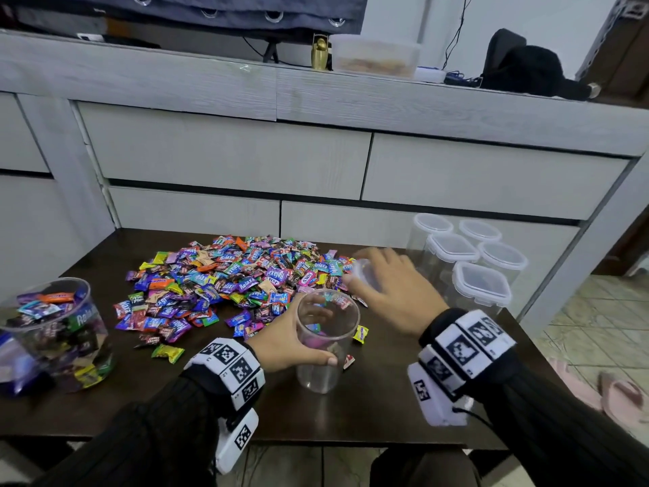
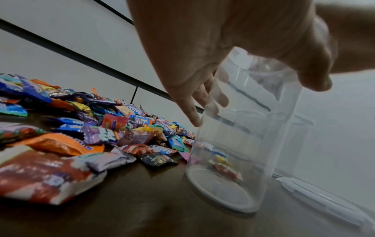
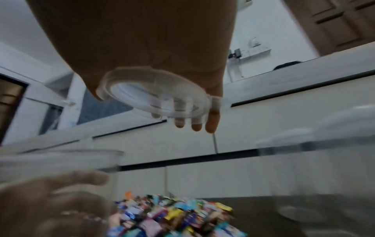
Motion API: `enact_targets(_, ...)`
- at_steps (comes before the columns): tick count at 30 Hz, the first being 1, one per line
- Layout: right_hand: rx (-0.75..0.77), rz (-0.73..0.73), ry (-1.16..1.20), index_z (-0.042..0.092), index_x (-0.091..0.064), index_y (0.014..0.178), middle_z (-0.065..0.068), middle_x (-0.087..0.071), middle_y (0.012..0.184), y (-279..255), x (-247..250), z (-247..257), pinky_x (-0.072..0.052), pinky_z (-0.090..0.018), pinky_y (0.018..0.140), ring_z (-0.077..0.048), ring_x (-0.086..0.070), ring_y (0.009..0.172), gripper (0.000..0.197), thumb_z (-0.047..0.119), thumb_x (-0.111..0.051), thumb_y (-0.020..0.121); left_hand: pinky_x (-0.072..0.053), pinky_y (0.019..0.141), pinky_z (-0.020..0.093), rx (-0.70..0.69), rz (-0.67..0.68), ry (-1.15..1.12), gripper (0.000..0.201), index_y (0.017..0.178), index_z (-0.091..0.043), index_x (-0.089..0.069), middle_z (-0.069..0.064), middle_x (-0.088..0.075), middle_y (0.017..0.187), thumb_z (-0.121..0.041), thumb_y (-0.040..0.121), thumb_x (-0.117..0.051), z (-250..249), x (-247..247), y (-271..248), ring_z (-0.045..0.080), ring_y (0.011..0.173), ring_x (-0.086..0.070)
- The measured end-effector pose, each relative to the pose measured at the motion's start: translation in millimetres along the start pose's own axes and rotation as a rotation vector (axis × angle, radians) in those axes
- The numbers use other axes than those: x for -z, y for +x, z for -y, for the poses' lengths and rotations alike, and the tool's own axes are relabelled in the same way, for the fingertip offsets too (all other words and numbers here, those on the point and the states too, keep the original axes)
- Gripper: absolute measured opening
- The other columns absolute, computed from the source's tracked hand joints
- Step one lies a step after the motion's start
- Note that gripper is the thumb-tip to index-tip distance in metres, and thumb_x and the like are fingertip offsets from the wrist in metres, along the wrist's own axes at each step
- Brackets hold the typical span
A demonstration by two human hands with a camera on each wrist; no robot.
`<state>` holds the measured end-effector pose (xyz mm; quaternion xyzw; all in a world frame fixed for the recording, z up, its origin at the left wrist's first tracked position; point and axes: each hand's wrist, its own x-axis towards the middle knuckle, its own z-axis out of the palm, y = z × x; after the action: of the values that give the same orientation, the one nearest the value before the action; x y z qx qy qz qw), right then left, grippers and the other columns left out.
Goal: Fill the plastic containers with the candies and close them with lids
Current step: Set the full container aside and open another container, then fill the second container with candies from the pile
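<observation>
My left hand (image 1: 318,337) grips a clear round container (image 1: 328,377) that stands upright and lidless on the dark table (image 1: 386,409). The left wrist view shows the thumb and fingers of this hand (image 2: 255,104) wrapped round the container (image 2: 233,160); its bottom looks bare, and candies show through its wall. Just beyond it, above the pile's right edge, my right hand (image 1: 353,270) holds a clear round lid (image 1: 368,275). In the right wrist view the lid (image 3: 150,93) lies against the palm and fingers of my right hand (image 3: 156,110). Wrapped candies (image 1: 238,275) lie heaped at the table's middle.
A container full of candies (image 1: 52,332) stands at the table's left edge. Several clear lidded containers (image 1: 481,261) stand at the back right. A white drawer unit (image 1: 316,156) rises behind the table. A few loose candies (image 1: 168,353) lie in front of the pile.
</observation>
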<state>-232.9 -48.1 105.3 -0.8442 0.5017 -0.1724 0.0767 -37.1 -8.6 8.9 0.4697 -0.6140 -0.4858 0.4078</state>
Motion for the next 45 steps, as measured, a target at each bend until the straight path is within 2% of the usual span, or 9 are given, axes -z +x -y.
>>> enact_targets(13, -0.261, 0.41, -0.385, 0.023, -0.034, 0.132, -0.001, -0.038, 0.131, -77.6, -78.7, -124.5, -0.041, -0.038, 0.098, -0.023, -0.04, 0.123, 0.064, 0.069, -0.037, 0.087, -0.041, 0.11, 0.033, 0.025, 0.049, 0.026, 0.087, 0.127, -0.026, -0.039, -0.002, -0.057, 0.13, 0.001, 0.061, -0.089, 7.8, 4.5, 2.1, 0.005, 0.127, -0.052)
enact_targets(18, -0.251, 0.373, -0.433, 0.032, -0.021, 0.146, 0.004, -0.02, 0.155, -86.3, -91.2, -129.9, -0.022, -0.04, 0.113, -0.015, -0.016, 0.144, 0.073, 0.073, -0.028, 0.087, -0.035, 0.115, 0.035, 0.016, 0.085, 0.08, 0.121, 0.14, -0.031, -0.028, -0.008, -0.05, 0.139, -0.047, 0.041, -0.095, 8.0, 6.3, -6.1, 0.001, 0.132, -0.044)
enact_targets(22, -0.205, 0.343, -0.442, 0.026, -0.01, 0.151, 0.001, -0.002, 0.161, -76.2, -88.0, -113.4, -0.01, -0.048, 0.116, -0.02, 0.0, 0.148, 0.085, 0.077, -0.025, 0.084, -0.024, 0.112, 0.014, 0.018, 0.12, 0.186, 0.153, 0.149, -0.042, 0.011, -0.026, -0.022, 0.148, -0.073, 0.033, -0.083, 6.8, 21.1, -17.6, -0.013, 0.135, -0.026)
enact_targets(26, -0.09, 0.334, -0.247, 0.021, -0.007, 0.152, -0.001, 0.006, 0.16, -49.0, -92.2, -86.1, -0.015, -0.045, 0.117, -0.022, 0.004, 0.148, 0.086, 0.068, -0.038, 0.087, -0.006, 0.122, 0.037, 0.147, 0.019, 0.759, 0.138, 0.15, -0.036, 0.017, -0.011, 0.006, 0.162, -0.078, 0.053, -0.071, 16.5, 51.9, -30.9, 0.009, 0.149, 0.006)
enact_targets(29, -0.08, 0.404, -0.162, 0.02, 0.001, 0.153, 0.0, 0.012, 0.16, -27.9, -107.7, -71.1, -0.014, -0.047, 0.117, -0.02, 0.007, 0.148, 0.094, 0.074, -0.031, 0.083, -0.002, 0.119, 0.054, 0.524, -0.024, 1.151, 0.129, 0.153, -0.018, 0.018, 0.003, 0.02, 0.162, -0.084, 0.069, -0.054, 35.9, 72.5, -40.2, 0.022, 0.148, 0.02)
enact_targets(32, -0.118, 0.48, -0.164, 0.02, 0.009, 0.152, 0.001, 0.017, 0.159, -11.9, -128.6, -66.0, -0.009, -0.047, 0.117, -0.018, 0.01, 0.147, 0.09, 0.068, -0.035, 0.089, -0.005, 0.117, 0.061, 0.814, -0.017, 1.246, 0.134, 0.152, -0.016, 0.02, 0.011, 0.021, 0.161, -0.095, 0.062, -0.041, 56.4, 82.3, -52.9, 0.031, 0.148, 0.018)
enact_targets(37, -0.101, 0.534, -0.26, 0.02, 0.014, 0.151, 0.002, 0.02, 0.158, 8.7, -145.5, -67.3, 0.0, -0.05, 0.117, -0.018, 0.015, 0.146, 0.091, 0.067, -0.034, 0.089, 0.001, 0.118, 0.058, 0.879, -0.009, 1.259, 0.131, 0.152, -0.021, 0.021, 0.008, 0.026, 0.16, -0.099, 0.061, -0.032, 77.3, 85.0, -51.7, 0.031, 0.147, 0.023)
enact_targets(42, -0.08, 0.557, -0.292, 0.022, 0.013, 0.151, 0.0, 0.02, 0.159, 34.3, -153.8, -61.4, 0.002, -0.053, 0.117, -0.025, 0.016, 0.146, 0.1, 0.077, -0.034, 0.082, 0.008, 0.117, 0.054, 0.831, 0.056, 1.249, 0.17, 0.154, -0.022, 0.015, 0.004, 0.026, 0.16, -0.099, 0.002, 0.019, 77.6, 84.3, -43.5, 0.027, 0.147, 0.024)
enact_targets(45, -0.052, 0.476, -0.34, 0.024, 0.012, 0.151, -0.002, 0.019, 0.159, 54.8, -164.0, -57.3, -0.001, -0.05, 0.117, -0.03, 0.012, 0.146, 0.109, 0.086, -0.02, 0.068, 0.003, 0.119, 0.052, 0.706, 0.041, 1.224, 0.138, 0.153, -0.018, 0.019, 0.004, 0.03, 0.158, -0.104, 0.049, -0.01, 81.7, 91.7, -41.7, 0.026, 0.147, 0.024)
